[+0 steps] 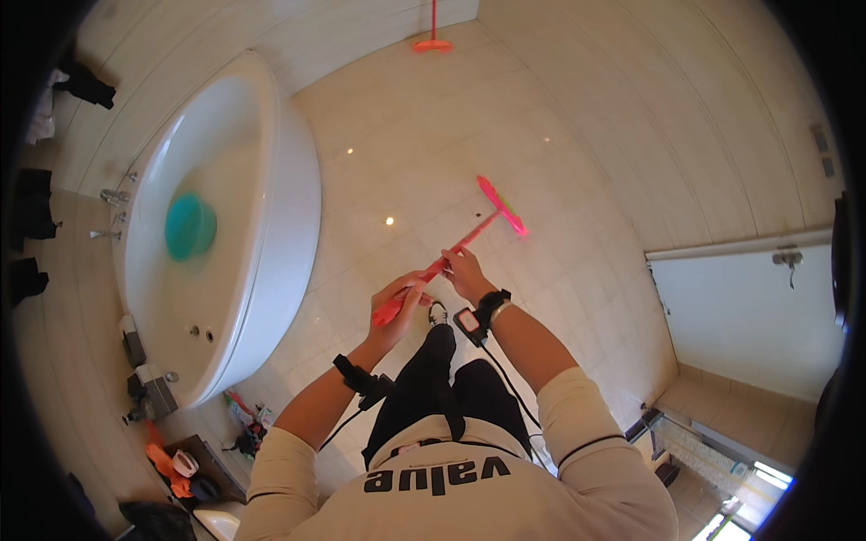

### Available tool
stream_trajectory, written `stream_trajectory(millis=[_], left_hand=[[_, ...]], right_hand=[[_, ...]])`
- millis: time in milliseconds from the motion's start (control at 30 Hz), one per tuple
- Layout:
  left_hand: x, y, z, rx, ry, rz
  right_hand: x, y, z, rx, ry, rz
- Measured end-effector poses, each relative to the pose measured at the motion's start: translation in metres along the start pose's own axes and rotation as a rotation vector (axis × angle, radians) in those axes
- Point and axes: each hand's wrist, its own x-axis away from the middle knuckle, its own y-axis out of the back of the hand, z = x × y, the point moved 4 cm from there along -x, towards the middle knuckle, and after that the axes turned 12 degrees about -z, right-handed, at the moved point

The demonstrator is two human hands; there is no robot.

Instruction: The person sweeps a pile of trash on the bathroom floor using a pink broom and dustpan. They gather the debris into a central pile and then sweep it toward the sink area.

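Both hands are on the red handle of a pink floor squeegee or broom (501,206), whose wide head rests on or close to the tiled floor (433,149) ahead of me. My left hand (396,306) grips the handle close to its near end. Farther up the handle, nearer the head, my right hand (464,272) is closed around it. A green edge shows along the far side of the pink head. Beneath the hands, one black-and-white shoe (438,314) is visible on the floor. A small dark spot lies left of the tool's head.
A white bathtub (292,223) with a teal bucket (191,226) inside stands on the left. An orange-headed broom or squeegee (433,46) leans at the far wall. On the right is a white door (751,311). Assorted items lie by the tub's near end.
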Motion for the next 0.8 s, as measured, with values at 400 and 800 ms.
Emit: stream_trajectory(millis=[400,800], left_hand=[[0.046,0.142,-0.050,-0.458,-0.037,-0.517],[0.074,0.119,-0.168,-0.439,-0.111,-0.668]], right_hand=[[-0.007,-0.194,-0.158,1.883,1.178,0.798],[0.106,-0.230,-0.124,0.690,-0.251,0.423]])
